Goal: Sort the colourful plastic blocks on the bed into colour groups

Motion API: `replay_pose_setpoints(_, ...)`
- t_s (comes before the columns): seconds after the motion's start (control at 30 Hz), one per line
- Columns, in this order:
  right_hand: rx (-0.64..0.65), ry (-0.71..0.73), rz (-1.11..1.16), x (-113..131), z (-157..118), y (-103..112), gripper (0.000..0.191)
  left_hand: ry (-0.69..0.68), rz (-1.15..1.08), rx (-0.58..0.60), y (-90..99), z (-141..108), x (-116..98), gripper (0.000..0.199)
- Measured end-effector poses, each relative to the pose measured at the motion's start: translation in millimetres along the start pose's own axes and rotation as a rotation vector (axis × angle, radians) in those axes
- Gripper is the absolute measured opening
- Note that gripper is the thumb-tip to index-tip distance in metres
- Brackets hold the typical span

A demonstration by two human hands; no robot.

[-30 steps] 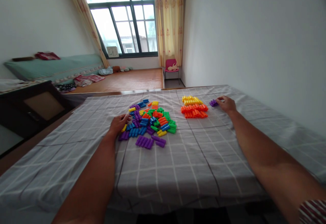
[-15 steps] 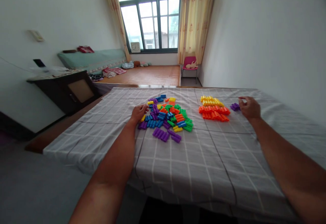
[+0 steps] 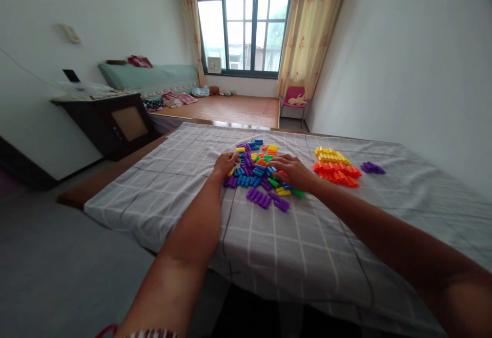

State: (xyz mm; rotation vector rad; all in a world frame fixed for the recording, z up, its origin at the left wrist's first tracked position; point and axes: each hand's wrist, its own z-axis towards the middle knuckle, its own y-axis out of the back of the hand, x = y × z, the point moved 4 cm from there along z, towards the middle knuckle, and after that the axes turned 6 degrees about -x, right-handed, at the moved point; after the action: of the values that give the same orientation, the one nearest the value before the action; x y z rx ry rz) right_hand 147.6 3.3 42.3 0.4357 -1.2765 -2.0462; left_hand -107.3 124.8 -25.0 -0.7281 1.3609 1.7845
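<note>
At the colourful tubes [image 3: 258, 171], both hands [image 3: 226, 164] [image 3: 291, 170] bend inward, their grip unclear.

Checked cloth [image 3: 295, 240] covered the surface [image 3: 77, 193]; a multicoloured heap [image 3: 257, 172] lay mid-frame, yellow, orange and purple pieces [image 3: 337, 170] right of it.

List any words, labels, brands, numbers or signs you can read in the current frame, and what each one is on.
None can be read.
Clock by the window: face markings too small and blurred to read.
Plastic tubes: no lettering can be made out.
Tablecloth: pale and dark lines, no readable text.
</note>
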Motion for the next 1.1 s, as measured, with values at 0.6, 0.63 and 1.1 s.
replay_pose_setpoints(0.6, -0.037, -0.218, -0.141, -6.7, 68.3, -38.3, 0.042, 0.001, -0.102, -0.055, -2.1, 1.1, -2.6, 0.040)
replay_pose_setpoints(0.63, -0.027, -0.149, -0.101, -2.9, 74.6, -43.8, 0.044, 0.000, -0.114, -0.060, -2.5, 1.5, -1.8, 0.039)
replay_pose_setpoints(1.1, -0.012, -0.156, -0.027, -19.4, 88.8, -36.1, 0.027, -0.010, -0.196, -0.085, -3.7, 2.5, 0.3, 0.037)
